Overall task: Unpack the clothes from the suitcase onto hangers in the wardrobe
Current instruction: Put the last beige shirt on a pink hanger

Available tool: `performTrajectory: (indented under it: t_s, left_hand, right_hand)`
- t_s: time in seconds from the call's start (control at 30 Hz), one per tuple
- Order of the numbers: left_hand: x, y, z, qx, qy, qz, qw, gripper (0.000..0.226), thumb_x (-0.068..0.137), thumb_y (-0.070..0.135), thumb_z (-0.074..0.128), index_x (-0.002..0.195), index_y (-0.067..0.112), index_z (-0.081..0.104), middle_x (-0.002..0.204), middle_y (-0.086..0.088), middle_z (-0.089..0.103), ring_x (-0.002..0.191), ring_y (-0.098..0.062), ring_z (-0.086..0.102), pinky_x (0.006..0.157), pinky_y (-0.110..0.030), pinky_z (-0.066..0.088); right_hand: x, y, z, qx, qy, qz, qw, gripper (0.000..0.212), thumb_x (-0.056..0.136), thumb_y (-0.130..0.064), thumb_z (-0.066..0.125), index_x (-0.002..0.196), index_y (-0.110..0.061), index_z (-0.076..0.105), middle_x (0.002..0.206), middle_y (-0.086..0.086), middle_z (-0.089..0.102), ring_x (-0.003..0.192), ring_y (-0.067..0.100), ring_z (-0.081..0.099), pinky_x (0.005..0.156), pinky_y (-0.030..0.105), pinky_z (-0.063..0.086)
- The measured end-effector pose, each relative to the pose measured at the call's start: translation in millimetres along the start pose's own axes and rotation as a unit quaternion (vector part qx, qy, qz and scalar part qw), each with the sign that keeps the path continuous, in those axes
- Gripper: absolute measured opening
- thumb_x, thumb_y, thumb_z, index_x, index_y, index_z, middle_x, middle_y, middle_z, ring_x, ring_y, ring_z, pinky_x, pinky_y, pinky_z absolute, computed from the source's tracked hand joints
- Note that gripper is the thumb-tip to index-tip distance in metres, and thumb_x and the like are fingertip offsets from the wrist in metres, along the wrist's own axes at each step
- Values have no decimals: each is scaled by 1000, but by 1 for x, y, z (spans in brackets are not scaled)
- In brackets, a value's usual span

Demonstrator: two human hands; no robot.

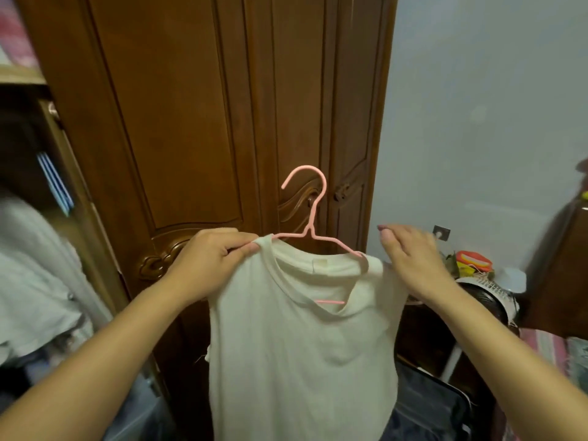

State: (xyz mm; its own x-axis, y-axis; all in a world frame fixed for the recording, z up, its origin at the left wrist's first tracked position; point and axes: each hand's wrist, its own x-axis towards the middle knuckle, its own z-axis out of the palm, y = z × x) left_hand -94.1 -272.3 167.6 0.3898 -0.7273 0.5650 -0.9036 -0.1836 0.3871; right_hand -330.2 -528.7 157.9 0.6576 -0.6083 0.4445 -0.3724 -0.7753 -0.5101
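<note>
Shirt (299, 345), cream-white, hangs on a pink hanger (310, 229) held up in front of the closed brown wardrobe door (178, 122). Left hand (206, 259): fingers curled, pinching the shirt's shoulder seam at the collar where the hanger's arm enters the fabric. Right hand (413, 262): raised over the opposite shoulder of the shirt, fingers loosely extended and blurred; contact with the fabric cannot be told. Hanger hook stands upright between and above the two hands; its lower bar shows through the neck opening. Open wardrobe section with pale hanging clothes (35, 281) lies beyond the left fingers. Dark suitcase (426, 409) sits below the right forearm, behind the shirt's hem.
</note>
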Motion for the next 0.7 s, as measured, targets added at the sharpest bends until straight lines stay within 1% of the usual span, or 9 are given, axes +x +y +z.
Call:
performTrajectory:
  t_s: [0.03,0.1,0.17,0.27,0.37,0.43,0.5,0.57,0.7]
  left_hand:
    - [-1,0,2,-3,5,-9,1000,22,99,37,60,115,41,74,87,21,68,87,0,62,79,-35,53]
    - [-3,2,3,-19,6,-14,1000,22,98,36,61,115,39,74,93,23,70,92,1,63,84,-32,53]
    - [-9,-2,-3,-12,-15,11,1000,23,99,35,61,119,38,73,102,24,69,100,2,63,87,-28,51]
    - [-29,-27,-20,79,-74,21,994,25,101,43,51,122,43,65,100,29,59,98,5,55,82,-30,49]
    - [-45,-54,-39,124,-163,-73,976,51,89,78,35,107,41,67,96,20,55,93,1,53,87,-39,50]
    - [-46,-50,-37,151,-220,-115,957,49,93,69,47,135,46,55,117,17,52,111,-2,47,105,-34,41]
    - [-41,-26,-25,61,-177,-94,978,58,96,53,56,150,44,38,127,15,50,117,-2,45,105,-27,36]
    - [-34,2,-4,22,-117,-40,992,37,101,51,48,137,44,52,118,16,61,107,-1,56,95,-29,46]
    - [-37,14,7,167,-11,25,986,27,105,44,34,113,32,57,97,6,70,88,-18,66,73,-44,55]
  right_hand:
    - [-6,-12,1,33,-50,-60,996,42,104,-47,30,129,-30,59,120,-13,58,116,11,52,97,32,38]
    - [-13,-27,8,6,-125,-143,982,32,101,-53,27,108,-40,55,96,-20,60,88,2,58,72,19,40]
    - [-9,-22,17,-72,-52,-195,977,34,97,-54,22,87,-32,46,69,-15,49,59,2,46,51,20,27]
    - [0,-6,15,-82,55,-191,977,39,102,-46,31,89,-18,56,68,-8,51,57,13,41,50,29,26]
    - [5,-6,19,-86,4,-235,968,33,104,-44,36,86,-24,54,67,-14,48,56,9,42,50,24,26]
    - [8,-15,23,-32,-46,-224,973,25,101,-43,45,85,-29,59,67,-16,54,60,3,51,53,22,30]
    - [9,-30,24,52,-71,-191,978,21,98,-37,58,86,-26,71,68,-15,63,66,2,59,55,17,37]
    - [10,-45,20,105,-118,-174,972,21,95,-38,64,87,-25,78,73,-12,70,72,1,63,58,16,44]
    - [9,-47,0,121,-275,-112,947,26,98,-36,60,80,-27,76,64,-22,66,56,-2,58,51,18,44]
